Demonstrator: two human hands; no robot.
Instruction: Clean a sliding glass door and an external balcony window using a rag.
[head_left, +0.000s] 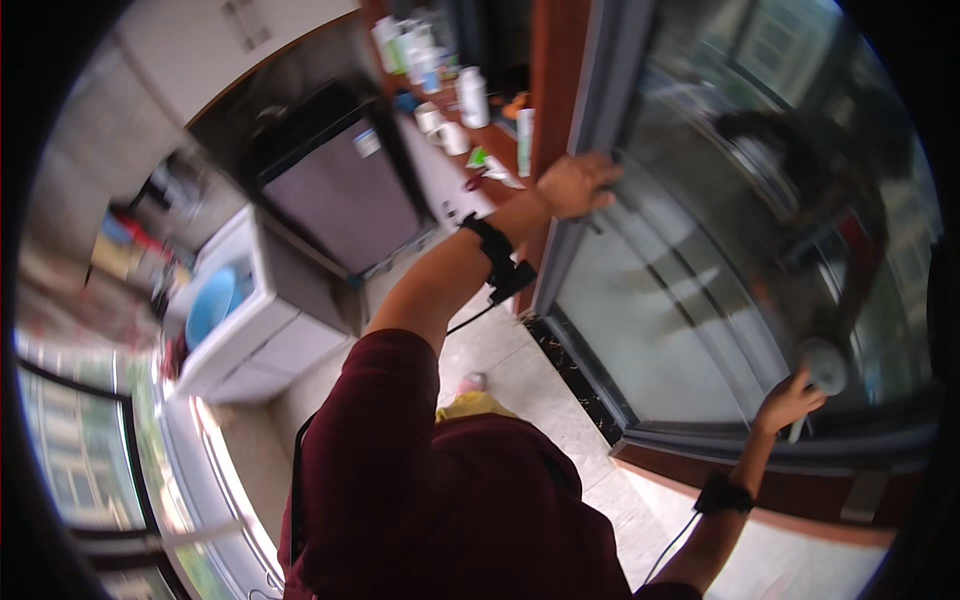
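Observation:
In the upper middle, my left hand (577, 184) is at the grey metal frame (559, 259) of a glass door, its fingers spread towards the glass. Blur hides whether they touch it. A small dark handle or latch (595, 226) sits just below that hand. Far to the right, my right hand (787, 403) grips a round grey tool (825, 366) held at the glass pane (652, 300). A pale stick-like part sticks out below the fingers. The tool's exact kind is unclear. The pane mirrors my arm and the tool. Black straps with cables circle both forearms.
Bottles (472, 97) and paper rolls (450, 139) crowd a brown ledge (499, 139) beside the left hand. A purple-grey appliance (345, 195) stands behind. To the left, a blue basin (214, 304) sits in a white sink cabinet (255, 330). A dark stone threshold (574, 375) edges the tiled floor.

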